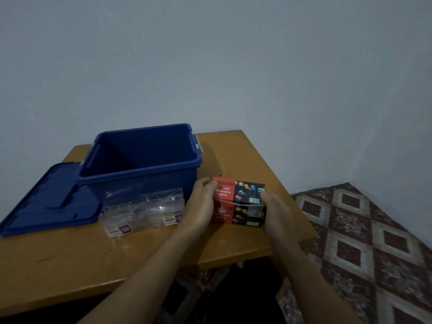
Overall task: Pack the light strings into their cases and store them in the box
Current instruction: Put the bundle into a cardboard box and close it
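Observation:
Two red-and-black LED light cases (238, 203) are stacked just above the wooden table (70, 260), right of centre. My left hand (201, 206) grips their left side and my right hand (277, 213) grips their right side. An open blue box (140, 157) stands behind and to the left, its inside dark and seemingly bare. Two clear plastic cases (145, 211) with small labels lie in front of the box, left of my left hand.
The blue lid (49, 202) lies flat at the table's left, leaning against the box. A grey wall rises close behind the table. A patterned carpet (364, 237) covers the floor to the right, past the table's right edge.

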### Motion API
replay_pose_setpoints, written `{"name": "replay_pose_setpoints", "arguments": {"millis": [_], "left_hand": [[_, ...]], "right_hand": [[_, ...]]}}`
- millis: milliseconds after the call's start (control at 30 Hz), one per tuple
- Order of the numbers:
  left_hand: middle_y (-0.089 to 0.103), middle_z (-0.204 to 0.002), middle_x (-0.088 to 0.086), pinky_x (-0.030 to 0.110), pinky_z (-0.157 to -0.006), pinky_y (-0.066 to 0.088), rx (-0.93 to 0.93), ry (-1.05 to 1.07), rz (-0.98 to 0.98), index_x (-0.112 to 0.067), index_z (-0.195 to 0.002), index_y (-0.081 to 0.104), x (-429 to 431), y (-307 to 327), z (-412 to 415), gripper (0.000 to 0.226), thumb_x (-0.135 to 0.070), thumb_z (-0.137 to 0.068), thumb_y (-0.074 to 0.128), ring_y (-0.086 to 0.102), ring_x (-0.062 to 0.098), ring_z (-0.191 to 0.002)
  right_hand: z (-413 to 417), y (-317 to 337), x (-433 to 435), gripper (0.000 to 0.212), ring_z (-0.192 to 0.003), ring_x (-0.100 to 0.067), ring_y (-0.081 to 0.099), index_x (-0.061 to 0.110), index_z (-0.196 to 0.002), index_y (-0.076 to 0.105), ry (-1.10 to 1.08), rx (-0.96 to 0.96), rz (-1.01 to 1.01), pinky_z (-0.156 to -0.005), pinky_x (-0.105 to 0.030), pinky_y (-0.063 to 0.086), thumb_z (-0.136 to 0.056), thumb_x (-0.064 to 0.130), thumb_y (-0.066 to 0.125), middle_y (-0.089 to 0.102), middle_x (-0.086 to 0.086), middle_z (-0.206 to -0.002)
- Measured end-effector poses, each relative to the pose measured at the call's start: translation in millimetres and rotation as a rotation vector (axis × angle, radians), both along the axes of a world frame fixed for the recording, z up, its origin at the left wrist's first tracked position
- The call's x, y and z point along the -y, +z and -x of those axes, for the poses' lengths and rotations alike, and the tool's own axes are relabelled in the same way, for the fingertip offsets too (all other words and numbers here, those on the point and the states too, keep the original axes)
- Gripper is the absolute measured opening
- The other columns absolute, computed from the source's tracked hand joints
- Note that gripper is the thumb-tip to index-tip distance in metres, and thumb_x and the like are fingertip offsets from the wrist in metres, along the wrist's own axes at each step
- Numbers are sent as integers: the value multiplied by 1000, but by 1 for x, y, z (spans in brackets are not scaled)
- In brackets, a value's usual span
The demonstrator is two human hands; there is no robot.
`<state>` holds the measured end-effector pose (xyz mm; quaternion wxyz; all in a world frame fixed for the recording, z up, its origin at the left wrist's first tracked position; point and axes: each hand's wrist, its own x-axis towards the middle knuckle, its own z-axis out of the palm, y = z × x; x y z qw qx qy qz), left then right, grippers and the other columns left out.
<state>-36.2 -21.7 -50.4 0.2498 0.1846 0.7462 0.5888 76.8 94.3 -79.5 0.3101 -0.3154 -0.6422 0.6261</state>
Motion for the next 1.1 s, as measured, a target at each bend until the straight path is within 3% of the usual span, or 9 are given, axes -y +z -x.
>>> {"name": "replay_pose_setpoints", "arguments": {"millis": [67,167,300,433,567,767,933,1000,1100], "left_hand": [[62,-113,-10,44,-106,42,-54,-41,6,-36,-131,46,0,-5,-1,36,-54,-104,31,58,9,-107],[63,-119,-13,46,-110,40,-106,-40,-20,-37,-132,52,5,-17,-5,46,-63,-102,28,57,8,-115],[62,-130,-11,42,-109,40,-122,13,-61,-39,-139,51,6,-26,-8,67,-77,-92,22,55,9,-122],[64,-111,-16,25,-87,41,-125,16,-34,-44,-118,58,8,-26,-8,39,-57,-103,25,57,-3,-105],[64,-107,-18,22,-81,39,-104,12,-34,-47,-123,57,10,-22,-8,35,-54,-105,28,56,-5,-103],[66,-111,-13,19,-79,39,-83,13,-43,-37,-128,61,10,-20,-9,42,-52,-105,28,57,-3,-103],[62,-126,-9,27,-93,37,-47,-46,15,-34,-139,54,9,-14,-5,51,-56,-105,24,54,4,-115],[61,-126,-12,31,-102,36,-14,-91,44,-38,-141,51,9,-9,-5,52,-60,-104,21,53,6,-119],[56,-140,-13,46,-117,32,-8,-158,49,-48,-146,41,9,-1,-5,63,-77,-94,20,48,11,-132]], "right_hand": [[0,-3,0,38,-81,-6,73,12,-111,70,-33,-37,31,-61,-20,57,-107,38,42,74,-5,-99],[0,-5,1,40,-90,-11,73,10,-110,68,-79,-69,67,-74,-36,59,-107,40,42,71,-7,-102],[2,-6,7,26,-72,4,68,15,-105,61,-85,-83,56,-59,-20,53,-107,34,43,65,0,-94],[7,-7,13,12,-81,-6,70,28,-99,55,-122,-31,-19,-59,-22,52,-104,37,49,67,3,-98],[11,-13,12,12,-90,-14,70,32,-97,56,-197,44,-94,-67,-38,62,-101,43,52,66,-3,-107],[10,-13,13,18,-91,-10,66,20,-104,63,-263,65,-114,-53,-12,48,-101,36,54,61,-5,-111],[13,-12,16,20,-91,-9,67,22,-105,66,-301,51,-86,-60,-22,50,-101,36,53,62,-2,-112],[17,-12,16,28,-91,-10,68,20,-110,67,-334,67,-71,-61,-25,52,-101,41,51,64,-4,-115],[21,0,17,32,-91,-11,68,23,-112,68,-376,63,-47,-62,-26,52,-102,45,46,63,-6,-118]]}}
